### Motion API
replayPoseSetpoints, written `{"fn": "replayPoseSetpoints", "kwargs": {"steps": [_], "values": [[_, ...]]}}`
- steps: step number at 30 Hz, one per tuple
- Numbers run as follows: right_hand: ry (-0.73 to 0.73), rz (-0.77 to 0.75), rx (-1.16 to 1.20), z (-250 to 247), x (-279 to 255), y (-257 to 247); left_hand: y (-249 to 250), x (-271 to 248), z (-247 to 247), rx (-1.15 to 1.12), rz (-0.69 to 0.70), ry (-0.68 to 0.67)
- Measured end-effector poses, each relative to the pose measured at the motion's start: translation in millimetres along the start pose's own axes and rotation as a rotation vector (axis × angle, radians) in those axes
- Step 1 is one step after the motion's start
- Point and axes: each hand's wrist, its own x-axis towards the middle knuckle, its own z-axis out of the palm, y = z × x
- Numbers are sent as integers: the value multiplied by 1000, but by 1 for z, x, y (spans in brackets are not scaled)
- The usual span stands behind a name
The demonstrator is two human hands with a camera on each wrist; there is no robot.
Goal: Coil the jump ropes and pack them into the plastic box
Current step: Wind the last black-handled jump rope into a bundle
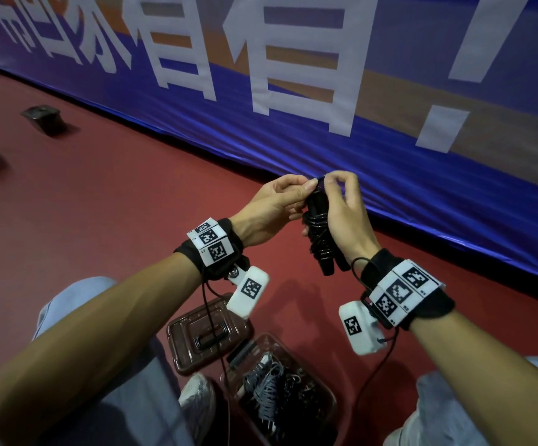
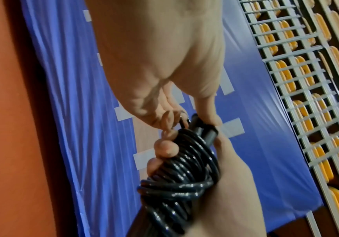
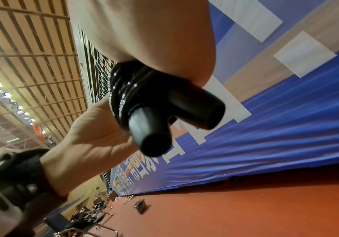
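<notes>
A black jump rope (image 1: 320, 233) is wound into a tight bundle and held upright between both hands above the red floor. Its two black handles (image 3: 150, 128) point down toward the wrist cameras. My left hand (image 1: 304, 189) grips the bundle's upper part, with its fingers (image 2: 165, 149) curled over the glossy coils (image 2: 184, 168). My right hand (image 1: 328, 185) pinches the cord at the top of the bundle (image 2: 184, 119). The clear plastic box (image 1: 332, 400) stands open below, near my knees, with several coiled ropes (image 1: 270, 391) inside.
The box's brown-tinted lid (image 1: 193, 333) lies flat to the left of the box. A blue banner (image 1: 357, 140) runs along the far side of the floor. A small dark object (image 1: 44, 119) sits on the floor at far left. My shoe (image 1: 196, 394) is beside the box.
</notes>
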Motion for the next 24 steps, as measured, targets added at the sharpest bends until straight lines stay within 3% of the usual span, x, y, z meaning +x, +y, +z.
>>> {"fn": "replayPoseSetpoints", "kwargs": {"steps": [5,7,10,13,17,21,24], "values": [[-31,-9,149,1,0,-8,0,0,1,-111,-13,-98],[0,-3,113,-1,1,-7,-2,1,-1,-14,-21,-16],[81,-1,-63,-6,6,6,-9,2,2,234,-14,209],[113,0,-253,-6,9,20,-13,5,2,424,-4,312],[83,-165,-584,-8,5,27,1,3,-7,539,-202,299],[-47,-327,-1087,-15,-1,42,45,3,-37,217,-478,279],[-172,-303,-1143,-19,-5,65,50,-5,-45,227,-582,188]]}}
